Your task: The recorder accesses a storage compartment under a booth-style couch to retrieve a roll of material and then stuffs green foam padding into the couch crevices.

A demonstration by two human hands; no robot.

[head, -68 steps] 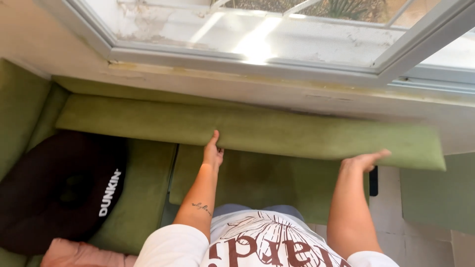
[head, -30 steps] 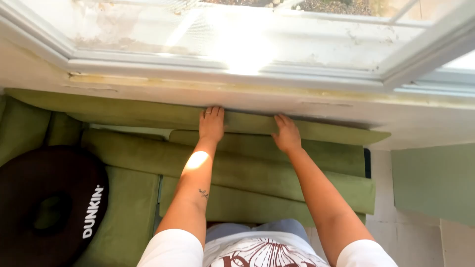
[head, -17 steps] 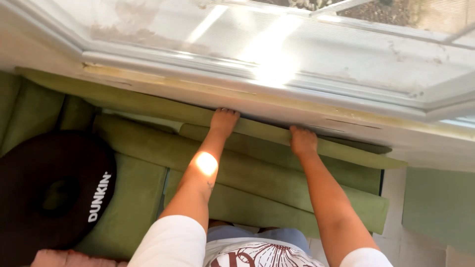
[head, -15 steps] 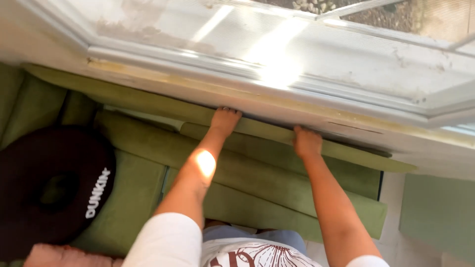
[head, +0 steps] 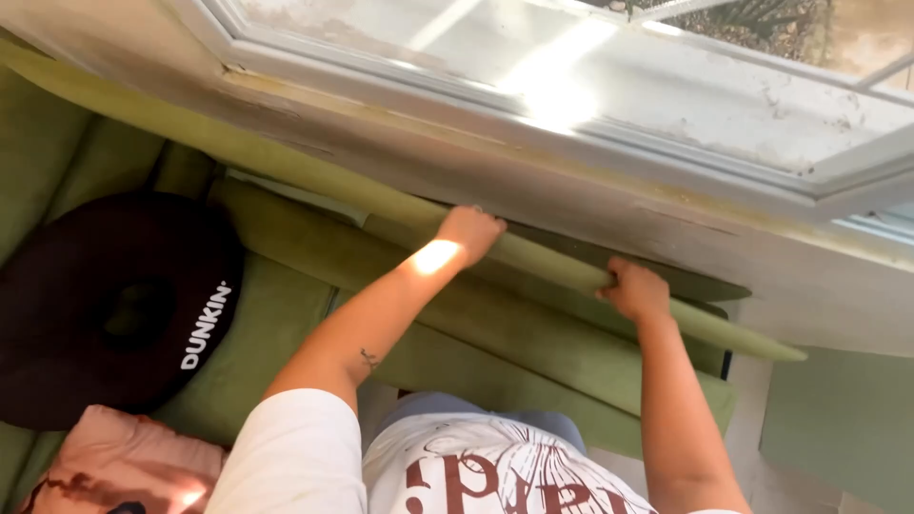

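Both hands on the long green cushion (head: 362, 195), a thin flat pad standing on edge against the wall just under the windowsill (head: 533, 162). Its long axis runs from about 10 o'clock, upper left corner of the view, down to about 4 o'clock, where its tapered end points out past the sofa's right edge. Left hand (head: 468, 231) curled over the cushion's top edge near its middle, fingers closed on it, a sun patch on the wrist. Right hand (head: 633, 288) further toward 4 o'clock, also closed on the same edge, knuckles up. Hands near each other, apart, same grip line.

Below the held pad, the green sofa (head: 286, 314) with more green cushions lying roughly parallel to it. At 9 o'clock a dark brown ring-shaped pillow (head: 114, 305) with white lettering rests on the seat; a pink cloth (head: 124, 466) lies at 7 o'clock, touching it. A separate green upholstered piece (head: 838, 428) at 4 o'clock, apart from the sofa. Window glass above, bright glare. No containers in view.
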